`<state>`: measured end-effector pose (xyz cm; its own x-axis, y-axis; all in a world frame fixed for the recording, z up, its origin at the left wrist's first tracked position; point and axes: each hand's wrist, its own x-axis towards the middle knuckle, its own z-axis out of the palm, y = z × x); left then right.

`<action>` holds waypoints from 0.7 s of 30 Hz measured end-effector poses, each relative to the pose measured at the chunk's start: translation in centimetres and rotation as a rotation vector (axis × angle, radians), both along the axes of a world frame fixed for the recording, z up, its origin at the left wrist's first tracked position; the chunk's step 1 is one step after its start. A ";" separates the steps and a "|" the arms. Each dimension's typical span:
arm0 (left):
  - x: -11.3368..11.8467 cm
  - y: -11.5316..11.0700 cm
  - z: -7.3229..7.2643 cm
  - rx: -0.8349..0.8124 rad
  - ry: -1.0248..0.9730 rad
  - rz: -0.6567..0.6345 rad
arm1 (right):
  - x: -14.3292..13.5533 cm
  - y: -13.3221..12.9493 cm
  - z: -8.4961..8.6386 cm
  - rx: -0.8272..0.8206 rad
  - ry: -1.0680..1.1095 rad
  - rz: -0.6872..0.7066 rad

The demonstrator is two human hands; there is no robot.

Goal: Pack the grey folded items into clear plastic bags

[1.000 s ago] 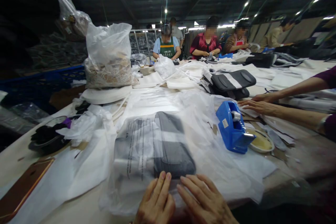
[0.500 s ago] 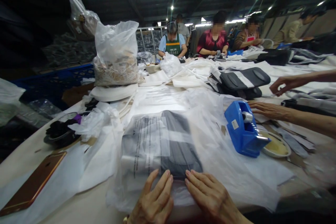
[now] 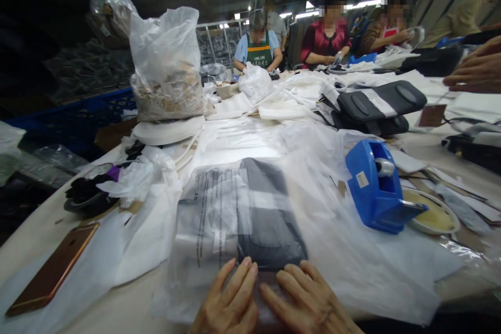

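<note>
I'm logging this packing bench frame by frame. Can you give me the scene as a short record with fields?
left hand: left hand flat on the clear bag's near edge
right hand: right hand flat beside it
bag: clear plastic bag holding a dark grey item
right of bag: blue tape dispenser
left of bag: phone
behind: sack of scraps

left hand (image 3: pixel 229 302), right hand (image 3: pixel 309 302) flat, side-by-side

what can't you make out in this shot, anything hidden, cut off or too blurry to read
Head view:
- Print on the plastic bag: too small and blurred to read.
- Dark item inside: veiled by the film, so its kind is unclear.
- Left hand and right hand: wrists cut off by the bottom edge.
- Tape dispenser: label too small.
</note>
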<state>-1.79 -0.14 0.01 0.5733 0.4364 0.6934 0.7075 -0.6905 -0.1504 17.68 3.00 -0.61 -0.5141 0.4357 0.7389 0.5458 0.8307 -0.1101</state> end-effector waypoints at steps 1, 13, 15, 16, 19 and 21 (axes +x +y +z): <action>0.1 -0.1 0.1 -0.015 0.028 0.015 | -0.4 -0.2 0.0 -0.029 -0.043 0.000; 0.1 0.0 0.8 -0.001 0.031 0.003 | 0.9 -0.5 0.3 -0.271 -0.153 -0.005; -0.1 0.3 0.6 -0.028 0.012 -0.015 | 1.7 -0.3 0.4 -0.363 -0.139 0.004; -0.3 0.4 0.6 -0.052 0.002 -0.016 | 2.1 -0.1 0.6 -0.428 -0.143 0.009; -0.3 0.9 1.2 -0.155 -0.047 -0.018 | 2.9 0.8 1.4 -0.688 -0.210 0.005; 0.0 1.2 2.1 -0.268 -0.095 -0.015 | 3.2 1.7 2.1 -0.866 -0.263 -0.021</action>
